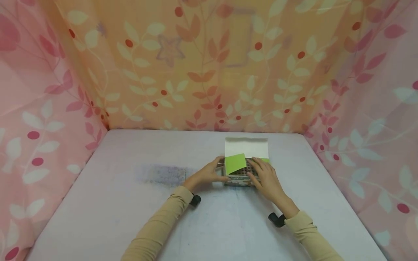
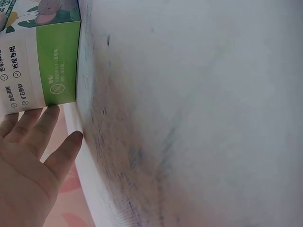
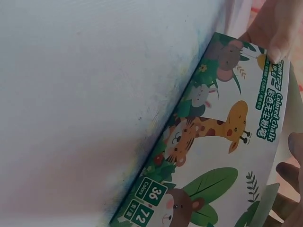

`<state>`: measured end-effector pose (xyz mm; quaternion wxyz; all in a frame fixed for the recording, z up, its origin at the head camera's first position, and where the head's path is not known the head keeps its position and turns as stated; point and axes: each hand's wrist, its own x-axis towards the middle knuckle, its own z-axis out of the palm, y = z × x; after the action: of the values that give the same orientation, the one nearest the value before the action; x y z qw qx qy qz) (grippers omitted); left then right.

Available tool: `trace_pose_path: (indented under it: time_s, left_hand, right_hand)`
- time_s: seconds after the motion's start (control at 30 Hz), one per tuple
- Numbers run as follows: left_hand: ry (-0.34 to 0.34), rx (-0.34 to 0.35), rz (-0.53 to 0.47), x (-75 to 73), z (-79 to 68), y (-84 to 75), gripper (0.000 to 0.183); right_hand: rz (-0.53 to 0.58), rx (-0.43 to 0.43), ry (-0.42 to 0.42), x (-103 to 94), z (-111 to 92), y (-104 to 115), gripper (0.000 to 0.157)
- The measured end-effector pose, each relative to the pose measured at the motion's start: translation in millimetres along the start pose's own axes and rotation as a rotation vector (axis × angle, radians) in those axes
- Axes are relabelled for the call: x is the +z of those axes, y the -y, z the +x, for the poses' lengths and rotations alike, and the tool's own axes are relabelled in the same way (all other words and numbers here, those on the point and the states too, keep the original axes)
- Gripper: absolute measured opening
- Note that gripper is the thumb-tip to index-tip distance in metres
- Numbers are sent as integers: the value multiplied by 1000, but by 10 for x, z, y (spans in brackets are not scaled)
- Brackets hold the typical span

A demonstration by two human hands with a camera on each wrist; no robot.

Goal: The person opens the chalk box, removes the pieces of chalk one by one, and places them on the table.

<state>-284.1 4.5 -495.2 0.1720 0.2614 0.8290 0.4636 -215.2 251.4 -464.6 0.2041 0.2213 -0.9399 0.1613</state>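
Observation:
An opened box of colored chalk (image 1: 241,181) stands on the table, its white lid (image 1: 246,146) raised at the back. Rows of small round shapes show inside, partly covered by a green flap (image 1: 236,164). Animal pictures cover the front of the chalk box (image 3: 208,127). My left hand (image 1: 209,173) is at the box's left end; in the left wrist view the fingers (image 2: 40,130) touch that end, thumb extended. Over the right part of the box opening lies my right hand (image 1: 268,181), fingers spread. Its fingertips (image 3: 286,170) show at the opening's edge; what they touch there is unclear.
The white table (image 1: 130,217) bears a dark smudged patch (image 1: 166,174) left of the box. Patterned cloth curtains (image 1: 202,72) hang along the back and both sides. Both wrists carry a black camera mount (image 1: 277,219).

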Motion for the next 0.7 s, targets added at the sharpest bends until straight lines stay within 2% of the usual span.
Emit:
trace_pose_path:
  time_s: [0.13,0.3,0.43,0.6,0.7]
  left_hand:
    - [5,13,-13,6,31,-16,98]
    - [13,17,-9,-5,51,4,97]
    - [9,45,11,-35,31,17,94]
    - [25,153,35,-55,-1,18,60]
    - [39,176,36,-44,-15,38,45]
  right_hand:
    - [17,-17,-31,4,25,8,42]
    - [4,-123,-91,97,115,88,31]
    - [35,-202,-63,221,204,267,34]
    - [50,-256,32,377,264,492,40]
    - [63,-252,58,409,255,574,39]
